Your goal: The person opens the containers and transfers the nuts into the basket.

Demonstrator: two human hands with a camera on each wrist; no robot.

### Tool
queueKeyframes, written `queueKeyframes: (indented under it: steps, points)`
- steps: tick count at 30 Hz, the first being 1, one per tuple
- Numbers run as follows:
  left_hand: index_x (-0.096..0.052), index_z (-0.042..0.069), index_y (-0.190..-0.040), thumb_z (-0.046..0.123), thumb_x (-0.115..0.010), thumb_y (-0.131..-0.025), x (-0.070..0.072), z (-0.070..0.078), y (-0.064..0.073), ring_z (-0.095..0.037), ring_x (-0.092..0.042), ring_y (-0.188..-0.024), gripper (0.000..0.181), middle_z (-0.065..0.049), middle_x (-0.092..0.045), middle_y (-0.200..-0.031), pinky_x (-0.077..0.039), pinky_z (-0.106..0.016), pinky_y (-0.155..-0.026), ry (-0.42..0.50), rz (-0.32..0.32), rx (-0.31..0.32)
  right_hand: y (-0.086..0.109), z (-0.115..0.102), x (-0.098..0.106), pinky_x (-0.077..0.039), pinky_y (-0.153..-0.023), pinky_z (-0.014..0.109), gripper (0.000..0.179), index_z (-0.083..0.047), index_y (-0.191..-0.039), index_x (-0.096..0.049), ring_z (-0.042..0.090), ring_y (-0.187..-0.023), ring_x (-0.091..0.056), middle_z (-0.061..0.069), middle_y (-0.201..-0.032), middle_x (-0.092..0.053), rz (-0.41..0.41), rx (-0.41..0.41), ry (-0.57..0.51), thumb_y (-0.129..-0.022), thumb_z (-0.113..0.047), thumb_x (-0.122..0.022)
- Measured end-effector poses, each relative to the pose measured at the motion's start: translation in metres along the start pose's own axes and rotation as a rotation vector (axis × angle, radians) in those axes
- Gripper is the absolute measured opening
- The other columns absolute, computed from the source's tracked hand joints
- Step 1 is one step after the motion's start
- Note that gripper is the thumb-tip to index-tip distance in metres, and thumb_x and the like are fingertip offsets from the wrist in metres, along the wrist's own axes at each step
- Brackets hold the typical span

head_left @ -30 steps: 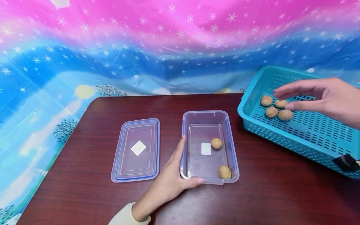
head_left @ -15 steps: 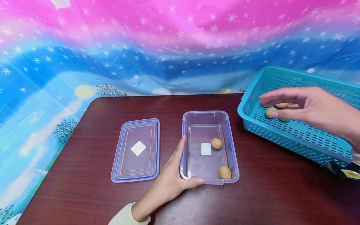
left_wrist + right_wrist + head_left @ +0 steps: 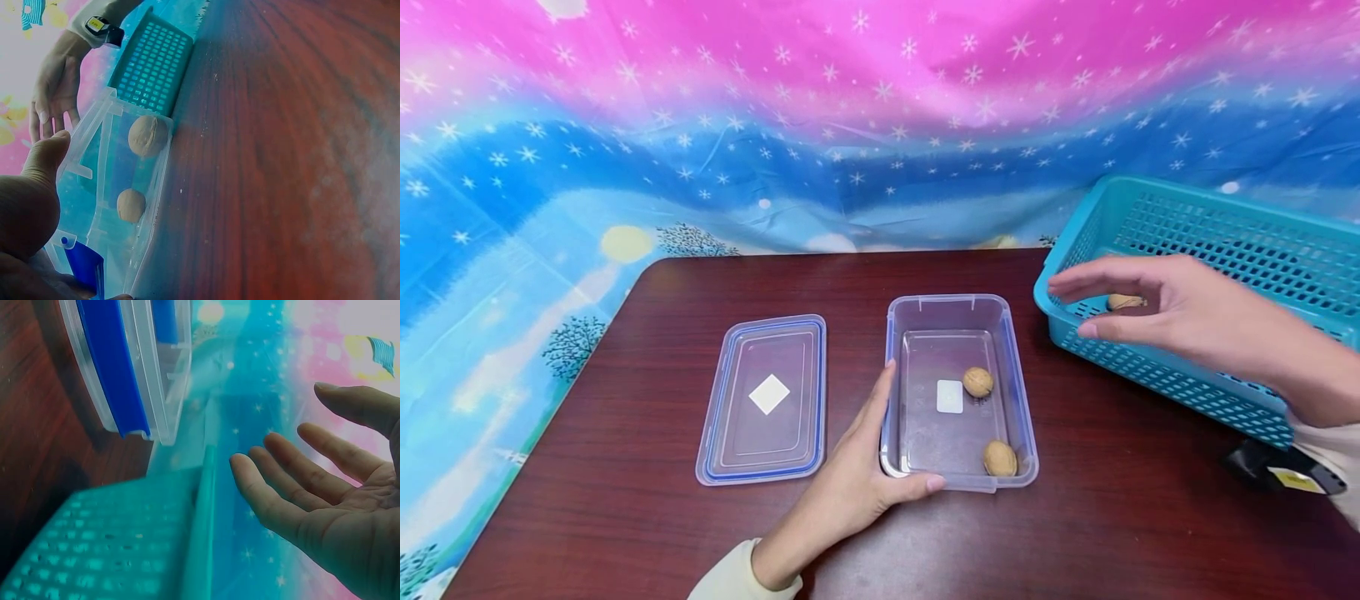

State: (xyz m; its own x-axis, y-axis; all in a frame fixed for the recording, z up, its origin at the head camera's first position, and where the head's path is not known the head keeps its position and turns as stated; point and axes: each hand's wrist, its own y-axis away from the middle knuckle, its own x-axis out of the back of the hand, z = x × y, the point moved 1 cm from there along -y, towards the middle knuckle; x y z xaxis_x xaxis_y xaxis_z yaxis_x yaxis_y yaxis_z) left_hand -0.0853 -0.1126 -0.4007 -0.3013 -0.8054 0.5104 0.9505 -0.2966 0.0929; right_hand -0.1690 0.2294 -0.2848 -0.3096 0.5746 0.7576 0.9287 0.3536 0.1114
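Note:
In the head view, my left hand (image 3: 853,467) rests against the near left corner of a clear plastic food container (image 3: 925,433). Its fingers lie straight along the left wall and the thumb along the front rim. Two walnuts, one by the right wall (image 3: 977,382) and one in the near right corner (image 3: 1000,458), lie in the container. My right hand (image 3: 1195,312) hovers over the left end of a teal basket (image 3: 1157,379), fingers loosely bent and apart. The right wrist view shows its palm bare. One walnut (image 3: 1126,301) in the basket shows beneath it; the hand hides the area around it.
A clear lid with a blue seal (image 3: 767,433) lies flat to the left of the container on the dark wooden table (image 3: 655,417). A patterned cloth (image 3: 820,150) hangs behind the table. The right wrist wears a black strapped device (image 3: 1292,471).
My right hand has moved left and toward me over the basket, covering most of the walnuts there. The left hand, container, its two walnuts and lid have stayed put.

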Motion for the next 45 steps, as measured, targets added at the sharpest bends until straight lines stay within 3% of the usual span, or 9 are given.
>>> queueKeyframes:
  steps: [2, 8, 18, 22, 27, 34, 45]
  points:
    - [-0.005, 0.042, -0.168, 0.046, -0.094, -0.075, 0.000, 0.000, 0.000, -0.014, -0.023, -0.159, 0.129, 0.017, -0.011, -0.175, -0.027, -0.053, -0.127, -0.003, 0.001, -0.001, 0.000, -0.003, -0.004, -0.053, -0.085, 0.019, 0.042, -0.041, -0.139, -0.064, 0.008, -0.120, -0.065, -0.010, -0.142, -0.062, -0.003, 0.014, 0.005, -0.099, -0.033, -0.074]
    - [-0.005, 0.043, -0.168, 0.047, -0.094, -0.074, 0.000, -0.001, 0.000, -0.015, -0.025, -0.158, 0.129, 0.015, -0.012, -0.175, -0.028, -0.053, -0.126, -0.006, 0.006, 0.002, -0.008, -0.012, -0.016, -0.053, -0.087, 0.024, 0.045, -0.035, -0.144, -0.061, 0.016, -0.125, -0.062, -0.005, -0.144, -0.064, -0.060, 0.093, -0.009, -0.101, -0.030, -0.072]
    - [-0.005, 0.042, -0.168, 0.048, -0.094, -0.074, 0.000, -0.001, -0.001, -0.016, -0.025, -0.159, 0.129, 0.013, -0.013, -0.175, -0.028, -0.054, -0.126, -0.006, 0.001, -0.002, -0.020, -0.035, -0.044, -0.054, -0.095, 0.026, 0.042, -0.028, -0.142, -0.064, 0.021, -0.130, -0.062, -0.001, -0.145, -0.064, -0.137, 0.193, -0.183, -0.100, -0.023, -0.072]
    - [-0.005, 0.042, -0.168, 0.047, -0.094, -0.075, 0.000, -0.001, -0.001, -0.016, -0.024, -0.159, 0.129, 0.013, -0.012, -0.175, -0.027, -0.054, -0.126, -0.006, 0.000, -0.005, -0.025, -0.043, -0.059, -0.055, -0.097, 0.034, 0.041, -0.022, -0.140, -0.066, 0.023, -0.127, -0.064, 0.003, -0.142, -0.066, -0.154, 0.223, -0.226, -0.099, -0.020, -0.074]
    - [-0.004, 0.041, -0.168, 0.048, -0.093, -0.075, 0.001, 0.000, -0.001, -0.016, -0.024, -0.159, 0.129, 0.014, -0.011, -0.175, -0.027, -0.054, -0.126, -0.004, -0.007, -0.007, -0.033, -0.052, -0.075, -0.052, -0.100, 0.046, 0.043, -0.019, -0.139, -0.068, 0.023, -0.124, -0.062, 0.004, -0.140, -0.067, -0.174, 0.188, -0.219, -0.096, -0.021, -0.076]
    - [-0.004, 0.040, -0.169, 0.048, -0.093, -0.075, 0.000, -0.001, -0.001, -0.018, -0.026, -0.158, 0.129, 0.012, -0.012, -0.175, -0.029, -0.055, -0.125, -0.013, -0.007, -0.009, -0.039, -0.059, -0.093, -0.059, -0.091, 0.042, 0.049, -0.009, -0.141, -0.065, 0.032, -0.121, -0.066, 0.014, -0.136, -0.069, -0.215, 0.130, -0.242, -0.093, -0.016, -0.074]
    - [-0.005, 0.037, -0.169, 0.046, -0.093, -0.076, 0.001, 0.000, -0.001, -0.017, -0.027, -0.158, 0.129, 0.011, -0.013, -0.175, -0.029, -0.054, -0.125, -0.010, -0.011, -0.009, -0.044, -0.062, -0.108, -0.054, -0.103, 0.054, 0.055, -0.003, -0.144, -0.061, 0.037, -0.132, -0.062, 0.017, -0.143, -0.065, -0.242, 0.082, -0.191, -0.093, -0.018, -0.074]
